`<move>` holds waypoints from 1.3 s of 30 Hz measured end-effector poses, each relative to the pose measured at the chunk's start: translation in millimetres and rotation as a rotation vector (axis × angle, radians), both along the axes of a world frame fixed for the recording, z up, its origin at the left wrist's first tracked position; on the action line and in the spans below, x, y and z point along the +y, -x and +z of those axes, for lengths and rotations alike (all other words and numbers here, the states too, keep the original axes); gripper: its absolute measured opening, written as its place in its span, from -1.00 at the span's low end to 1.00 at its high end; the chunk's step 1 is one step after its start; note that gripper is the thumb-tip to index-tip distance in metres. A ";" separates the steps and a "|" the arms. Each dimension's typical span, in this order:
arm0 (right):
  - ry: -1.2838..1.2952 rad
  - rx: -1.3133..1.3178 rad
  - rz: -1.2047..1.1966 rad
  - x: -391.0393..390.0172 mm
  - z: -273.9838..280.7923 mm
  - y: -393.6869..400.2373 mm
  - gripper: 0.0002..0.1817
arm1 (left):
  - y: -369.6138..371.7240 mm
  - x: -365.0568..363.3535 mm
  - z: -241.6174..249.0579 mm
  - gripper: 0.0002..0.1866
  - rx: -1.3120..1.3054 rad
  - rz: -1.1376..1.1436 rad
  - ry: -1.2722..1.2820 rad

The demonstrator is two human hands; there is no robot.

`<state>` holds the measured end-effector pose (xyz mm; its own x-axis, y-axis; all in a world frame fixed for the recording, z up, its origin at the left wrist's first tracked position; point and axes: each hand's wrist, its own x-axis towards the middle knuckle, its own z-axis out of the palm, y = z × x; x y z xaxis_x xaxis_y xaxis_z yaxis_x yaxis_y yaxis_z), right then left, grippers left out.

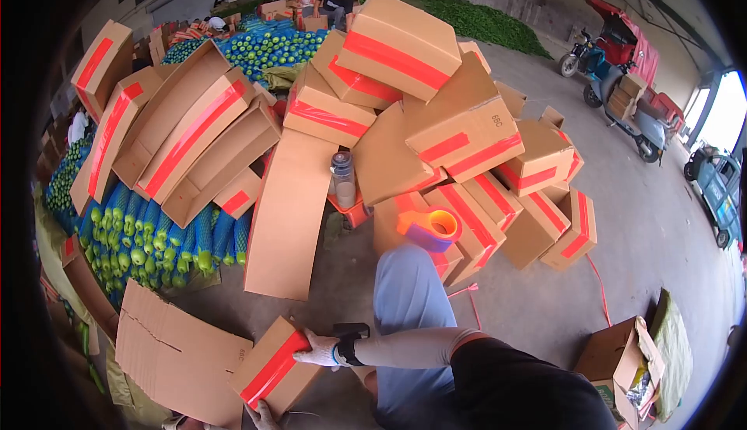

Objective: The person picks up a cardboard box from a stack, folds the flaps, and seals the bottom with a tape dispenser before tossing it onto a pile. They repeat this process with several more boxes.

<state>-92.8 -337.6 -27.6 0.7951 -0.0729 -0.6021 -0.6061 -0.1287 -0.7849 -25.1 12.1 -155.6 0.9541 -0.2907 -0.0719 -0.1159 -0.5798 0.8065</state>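
Note:
A small cardboard box (274,368) with a red tape strip lies tilted at the bottom, between my two hands. My right hand (317,349), in a pale glove with a dark band at the wrist, grips the box's right edge. My left hand (263,416) holds its lower end, partly cut off by the frame edge. Beside the box lies a flat cardboard sheet (183,352) with slits. Above my bent knee (412,286), an orange and purple tape roll (440,229) rests against the boxes.
Taped boxes (467,130) are heaped ahead, with open cartons (187,126) at left. Netted green vegetables (140,235) lie beneath those. A bottle (342,173) stands on an orange stool (356,214). An open carton (615,356) sits at lower right; scooters (630,115) stand beyond. People work far back.

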 end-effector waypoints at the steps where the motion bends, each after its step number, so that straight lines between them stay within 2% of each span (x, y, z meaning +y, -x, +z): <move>1: -0.029 0.006 0.039 -0.5 16.5 6.0 0.13 | 38.5 -56.5 96.5 -0.27 0.169 0.306 0.473; 2: -0.056 0.010 0.075 -3.1 30.8 12.4 0.11 | 61.2 -87.6 172.2 -0.21 -0.009 0.275 0.121; 3: 0.043 -0.326 0.011 -0.1 9.0 20.2 0.10 | 62.5 -85.0 168.9 -0.17 -0.069 0.272 0.219; 4: 0.149 -0.659 -0.040 -0.3 22.5 30.6 0.10 | 64.8 -85.6 170.9 -0.14 -0.126 0.281 0.321; 5: 0.020 -0.566 -0.087 -10.3 36.6 52.8 0.06 | 64.0 -79.8 180.5 -0.15 -0.070 0.177 0.289; 6: 0.181 -0.850 -0.210 -19.4 48.8 71.8 0.06 | 65.2 -86.4 190.7 -0.16 -0.103 0.159 0.302; 8: 0.500 -0.871 -0.303 -52.3 101.9 123.7 0.04 | 69.2 -113.8 212.6 -0.18 -0.171 0.111 0.343; 9: 0.311 -0.942 -0.483 -75.0 102.6 142.1 -0.08 | 66.3 -133.4 229.2 -0.27 -0.236 -0.009 0.298; 10: 0.108 -1.039 -0.664 -97.4 103.1 160.6 -0.20 | 38.5 -178.1 228.8 -0.35 0.209 -0.235 1.004; 11: -0.074 -1.150 -0.829 -119.7 103.6 179.1 -0.31 | 38.0 -235.9 282.0 -0.33 -0.121 -0.402 0.870; 13: 0.358 -1.305 -0.987 -181.1 180.9 200.1 -0.53 | 36.7 -352.0 388.9 -0.26 -0.878 -0.539 0.647; 14: 0.589 -1.336 -1.093 -211.8 219.2 210.6 -0.63 | 39.5 -398.6 411.8 -0.25 -0.726 -0.606 0.869; 15: 0.410 -1.456 -1.188 -235.8 257.8 213.4 -0.63 | 48.9 -418.4 426.6 -0.27 -0.447 -0.703 1.007; 16: 0.443 -1.406 -1.188 -281.3 274.5 226.8 -0.56 | 55.2 -429.1 436.5 -0.30 -0.162 -0.796 1.128; 18: 0.464 -1.264 -1.289 -373.9 308.8 257.8 -0.70 | 53.1 -408.9 414.0 -0.34 0.115 -0.918 1.202; 19: 0.673 -1.052 -1.305 -414.7 322.2 276.7 -0.69 | 51.9 -391.0 387.0 -0.37 0.145 -0.921 1.198; 20: 0.865 -0.821 -1.301 -452.4 330.3 296.2 -0.68 | 38.8 -371.5 346.8 -0.41 0.014 -0.983 1.040; 22: 1.396 -0.331 -1.107 -518.5 325.2 340.8 -0.64 | 14.9 -315.3 260.6 -0.50 -0.268 -0.903 0.695; 23: 1.582 -0.128 -1.056 -536.4 311.5 362.9 -0.66 | 9.6 -281.4 214.6 -0.56 -0.037 -0.645 0.644; 24: 1.770 0.072 -0.979 -549.4 309.2 366.6 -0.67 | -2.2 -241.7 169.9 -0.61 -0.008 -0.429 0.575; 25: 1.707 0.078 -1.086 -542.2 303.7 358.8 -0.68 | -26.0 -189.8 102.7 -0.66 -0.015 -0.247 0.632; 26: 1.636 0.093 -1.186 -527.4 286.6 354.0 -0.68 | -50.4 -122.2 55.0 -0.63 0.161 -0.104 0.631; 27: 1.556 0.064 -1.193 -525.0 265.5 347.9 -0.68 | -60.5 -68.1 37.7 -0.62 0.162 0.132 0.632; 28: 1.471 0.028 -1.170 -526.8 242.1 337.3 -0.68 | -81.2 3.6 -11.2 -0.57 0.105 0.220 0.720; 29: 1.581 -0.051 -0.967 -517.7 218.3 327.0 -0.69 | -96.4 91.6 -31.8 -0.56 0.056 0.196 0.419; 30: 1.602 -0.114 -0.911 -495.0 200.9 304.5 -0.71 | -90.9 139.0 -4.5 -0.54 -0.209 0.068 0.121; 31: 1.324 -0.298 -0.930 -502.9 171.7 286.5 -0.74 | -75.5 180.5 -1.0 -0.55 -0.188 0.373 0.164; 32: 0.916 -0.543 -1.008 -501.1 142.1 258.5 -0.76 | -71.9 230.3 8.1 -0.58 -0.144 0.453 0.008; 33: 0.940 -0.606 -1.006 -470.6 123.3 220.4 -0.77 | -61.5 251.5 27.2 -0.59 -0.070 0.691 0.057; 34: 0.912 -0.640 -0.895 -434.6 112.3 184.3 -0.77 | -61.3 306.0 -9.7 -0.57 -0.320 0.761 0.027; 35: 0.844 -0.644 -0.797 -395.7 100.0 147.5 -0.77 | -60.2 313.0 -1.5 -0.56 -0.333 0.812 0.110; 36: 0.760 -0.692 -0.529 -359.7 84.1 114.7 -0.80 | -64.2 313.4 1.2 -0.54 -0.311 0.869 0.195; 37: 0.648 -0.735 -0.347 -286.8 88.8 74.4 -0.84 | -68.5 299.6 12.8 -0.47 -0.322 0.865 0.136; 38: 0.658 -0.668 -0.188 -227.0 89.1 43.9 -0.86 | -80.9 278.7 24.5 -0.37 -0.380 0.875 0.078; 39: 0.814 -0.642 0.093 -173.3 95.1 16.8 -0.88 | -98.2 258.6 41.9 -0.30 -0.260 0.919 0.101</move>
